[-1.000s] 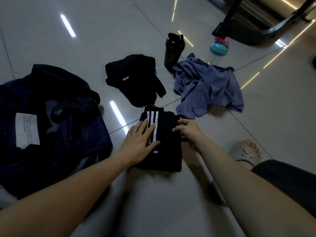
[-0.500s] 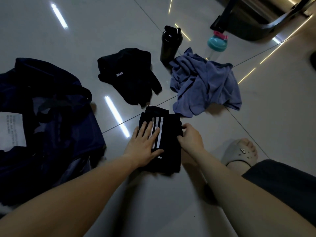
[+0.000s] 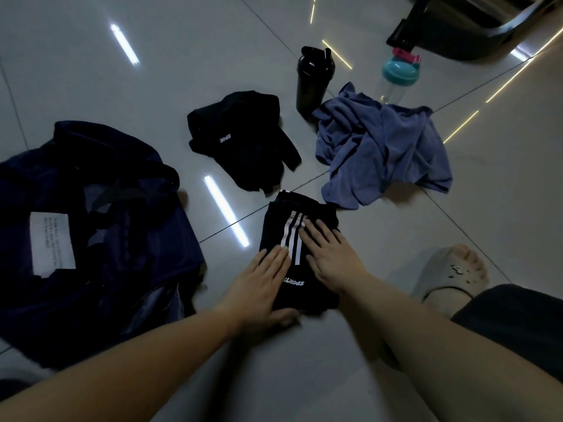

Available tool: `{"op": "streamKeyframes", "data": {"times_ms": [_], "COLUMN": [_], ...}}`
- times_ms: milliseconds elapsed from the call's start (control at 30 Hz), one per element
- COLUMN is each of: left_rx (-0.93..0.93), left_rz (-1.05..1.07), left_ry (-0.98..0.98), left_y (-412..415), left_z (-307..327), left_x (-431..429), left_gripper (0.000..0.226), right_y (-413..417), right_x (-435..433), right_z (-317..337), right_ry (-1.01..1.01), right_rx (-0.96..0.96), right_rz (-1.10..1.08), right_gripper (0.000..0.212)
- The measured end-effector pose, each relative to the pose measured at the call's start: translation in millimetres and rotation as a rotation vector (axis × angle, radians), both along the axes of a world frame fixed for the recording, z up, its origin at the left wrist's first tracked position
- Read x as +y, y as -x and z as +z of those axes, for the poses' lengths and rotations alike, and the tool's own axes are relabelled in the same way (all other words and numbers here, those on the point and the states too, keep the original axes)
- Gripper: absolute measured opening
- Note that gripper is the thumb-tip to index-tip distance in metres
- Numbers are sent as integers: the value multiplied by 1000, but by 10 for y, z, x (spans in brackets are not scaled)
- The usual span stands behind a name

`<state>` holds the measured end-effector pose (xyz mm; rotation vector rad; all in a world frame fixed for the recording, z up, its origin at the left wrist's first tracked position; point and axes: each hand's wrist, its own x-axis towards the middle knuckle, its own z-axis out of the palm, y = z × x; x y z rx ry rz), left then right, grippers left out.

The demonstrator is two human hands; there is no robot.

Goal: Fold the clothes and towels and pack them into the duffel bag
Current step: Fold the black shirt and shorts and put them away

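Note:
Black shorts with white stripes point(image 3: 294, 219) lie folded into a narrow rectangle on the tiled floor before me. My left hand point(image 3: 262, 287) lies flat on their near left part, fingers together. My right hand point(image 3: 332, 257) rests flat on their right half, fingers slightly spread. Neither hand grips the cloth. A dark blue duffel bag point(image 3: 91, 239) lies open at the left, a white label inside. A crumpled black garment point(image 3: 243, 138) sits beyond the shorts. At the right lies a rumpled blue-grey towel point(image 3: 384, 147).
A black shaker bottle point(image 3: 313, 80) and a clear bottle with a teal lid point(image 3: 396, 76) stand behind the towel. A dark machine base point(image 3: 457, 28) is at the top right. My foot in a grey slipper point(image 3: 451, 269) rests right of the shorts.
My right hand has moved from the shorts' right edge onto their top. My left hand has slid nearer to me along the left side. Both now lie flat on the shorts.

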<state>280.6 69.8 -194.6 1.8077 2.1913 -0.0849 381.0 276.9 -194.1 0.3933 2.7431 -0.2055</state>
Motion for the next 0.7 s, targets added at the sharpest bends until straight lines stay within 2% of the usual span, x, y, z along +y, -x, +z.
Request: {"op": "streamKeyframes", "data": {"times_ms": [133, 300, 467, 567, 700], "left_rx": [126, 168, 219, 124, -164], "left_rz": [-98, -136, -115, -63, 77], "left_ry": [-61, 77, 105, 58, -90], "left_y": [80, 75, 29, 26, 65], "left_z": [-68, 49, 108, 153, 275], "left_x": [-133, 39, 117, 165, 163], "left_gripper": [94, 85, 78, 60, 40], "right_y": [-50, -373, -594, -586, -482], "right_x": [29, -92, -225, -314, -424], "right_z": [186, 291, 221, 175, 148], "right_ry": [-55, -136, -123, -164, -135], "right_rx": [-54, 110, 29, 71, 157], "right_rz": [84, 357, 443, 396, 259], "right_gripper": [85, 80, 95, 82, 73]}}
